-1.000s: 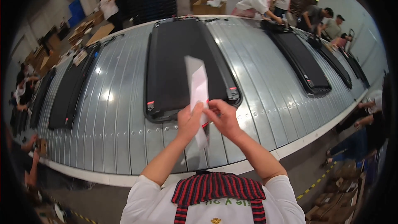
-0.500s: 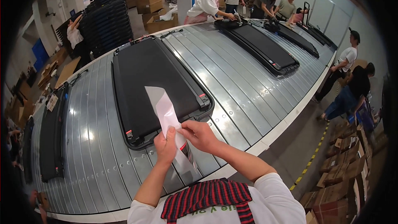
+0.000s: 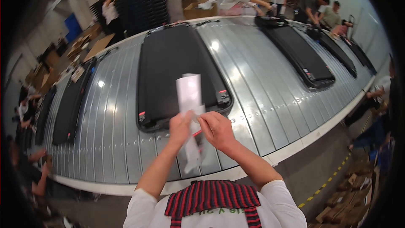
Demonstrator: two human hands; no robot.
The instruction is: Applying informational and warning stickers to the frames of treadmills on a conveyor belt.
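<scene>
Gripping a long, glossy white sheet (image 3: pixel 188 90) just below the frame's centre, the left hand (image 3: pixel 180 127) has its fingers clamped on the middle; the right hand (image 3: pixel 217 130) pinches its right edge. Behind, a flat black rectangular panel (image 3: pixel 172 57) lies on the silver slatted metal conveyor (image 3: pixel 261 133).

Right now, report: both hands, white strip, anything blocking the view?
Left hand: gripping white strip. Right hand: at its right edge, grip unclear in blur. Strip: hides part of black panel from view.
</scene>
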